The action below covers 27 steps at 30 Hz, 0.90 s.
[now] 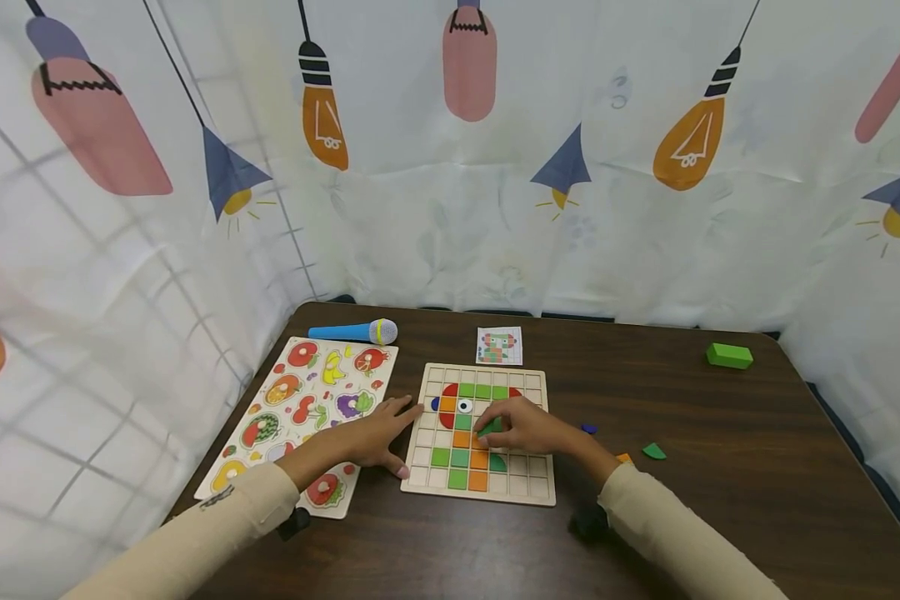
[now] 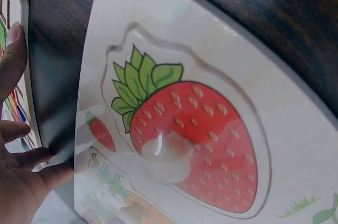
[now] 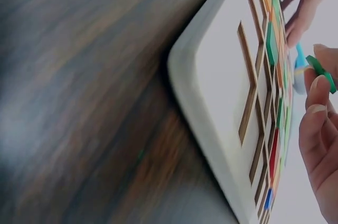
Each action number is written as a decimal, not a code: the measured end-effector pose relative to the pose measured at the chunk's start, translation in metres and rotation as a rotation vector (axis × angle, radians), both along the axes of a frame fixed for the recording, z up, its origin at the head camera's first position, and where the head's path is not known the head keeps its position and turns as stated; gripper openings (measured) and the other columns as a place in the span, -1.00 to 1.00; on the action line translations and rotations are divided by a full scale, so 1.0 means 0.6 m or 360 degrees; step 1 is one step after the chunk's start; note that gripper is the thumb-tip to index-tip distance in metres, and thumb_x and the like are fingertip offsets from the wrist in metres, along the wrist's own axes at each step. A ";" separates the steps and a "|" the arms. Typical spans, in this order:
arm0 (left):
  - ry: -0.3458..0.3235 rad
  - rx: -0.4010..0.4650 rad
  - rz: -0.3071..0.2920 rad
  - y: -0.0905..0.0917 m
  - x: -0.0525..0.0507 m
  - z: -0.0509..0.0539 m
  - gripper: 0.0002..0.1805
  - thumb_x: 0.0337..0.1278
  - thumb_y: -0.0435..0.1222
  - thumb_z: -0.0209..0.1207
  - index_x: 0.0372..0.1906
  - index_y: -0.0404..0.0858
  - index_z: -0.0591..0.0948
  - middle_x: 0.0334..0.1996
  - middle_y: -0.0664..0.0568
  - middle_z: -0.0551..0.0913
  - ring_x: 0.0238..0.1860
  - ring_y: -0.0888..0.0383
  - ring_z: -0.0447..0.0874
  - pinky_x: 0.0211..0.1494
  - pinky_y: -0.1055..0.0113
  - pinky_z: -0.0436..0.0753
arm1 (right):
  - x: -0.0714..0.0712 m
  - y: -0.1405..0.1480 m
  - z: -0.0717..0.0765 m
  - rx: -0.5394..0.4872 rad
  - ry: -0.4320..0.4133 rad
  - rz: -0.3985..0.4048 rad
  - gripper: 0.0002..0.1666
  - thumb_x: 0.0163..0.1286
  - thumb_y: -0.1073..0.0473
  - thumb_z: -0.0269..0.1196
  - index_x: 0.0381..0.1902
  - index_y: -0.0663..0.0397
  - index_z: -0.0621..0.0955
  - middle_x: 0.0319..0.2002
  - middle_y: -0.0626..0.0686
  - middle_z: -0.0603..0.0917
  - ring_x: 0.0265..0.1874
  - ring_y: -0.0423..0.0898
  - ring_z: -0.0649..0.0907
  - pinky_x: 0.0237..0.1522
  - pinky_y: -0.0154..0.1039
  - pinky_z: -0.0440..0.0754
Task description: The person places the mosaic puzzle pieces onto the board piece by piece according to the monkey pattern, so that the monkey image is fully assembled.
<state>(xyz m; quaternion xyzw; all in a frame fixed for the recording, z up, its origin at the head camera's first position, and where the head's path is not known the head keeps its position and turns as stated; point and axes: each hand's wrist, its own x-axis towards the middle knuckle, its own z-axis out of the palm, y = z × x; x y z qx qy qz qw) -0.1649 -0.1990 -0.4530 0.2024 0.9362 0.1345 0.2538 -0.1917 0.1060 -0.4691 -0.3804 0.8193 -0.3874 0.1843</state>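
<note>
A wooden grid board point(image 1: 420, 458) lies in the middle of the table, partly filled with green, orange, red and blue tiles and a white eye tile point(image 1: 464, 406). Above its centre my right hand point(image 1: 525, 427) pinches a green tile point(image 3: 320, 73) between thumb and fingertips. My left hand point(image 1: 375, 435) rests at the board's left edge with its fingers spread and thumb near the lower left. Behind the board lies a small pattern card point(image 1: 499, 346) with a coloured tile picture. My right hand hides some of the board's cells.
A fruit puzzle board point(image 1: 273, 433) lies at left under my left forearm, a blue toy microphone point(image 1: 352, 332) behind it. At right are a green quarter-round tile point(image 1: 654, 451), a blue piece point(image 1: 588, 428), an orange piece point(image 1: 624, 457) and a green block point(image 1: 729, 356).
</note>
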 end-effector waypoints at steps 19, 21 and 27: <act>-0.0005 -0.0006 -0.0013 0.000 0.001 0.004 0.13 -0.03 0.10 0.45 0.60 -0.06 0.11 0.61 -0.19 -0.01 0.60 -0.26 -0.10 0.48 -0.25 0.25 | 0.002 -0.089 -0.010 0.0178 0.0080 -0.0190 -0.77 0.35 0.07 0.39 -0.07 -0.03 0.72 -0.43 -0.19 0.62 -0.45 -0.26 0.54 -0.36 -0.37 0.51; -0.0004 -0.0001 -0.0015 -0.001 0.001 0.004 0.13 -0.03 0.10 0.45 0.60 -0.06 0.11 0.61 -0.19 -0.01 0.60 -0.27 -0.11 0.48 -0.25 0.25 | 0.004 -0.097 -0.010 0.0193 0.0079 -0.0203 -0.75 0.34 0.11 0.38 -0.05 0.00 0.72 -0.46 -0.18 0.62 -0.47 -0.27 0.53 -0.36 -0.37 0.50; -0.0005 -0.0001 -0.0017 -0.001 0.001 0.004 0.13 -0.02 0.10 0.45 0.60 -0.06 0.11 0.61 -0.19 -0.02 0.60 -0.27 -0.11 0.48 -0.25 0.26 | 0.009 -0.115 -0.009 0.0207 0.0032 -0.0199 -0.72 0.32 0.12 0.41 -0.04 0.07 0.75 -0.54 -0.16 0.62 -0.56 -0.30 0.52 -0.41 -0.40 0.49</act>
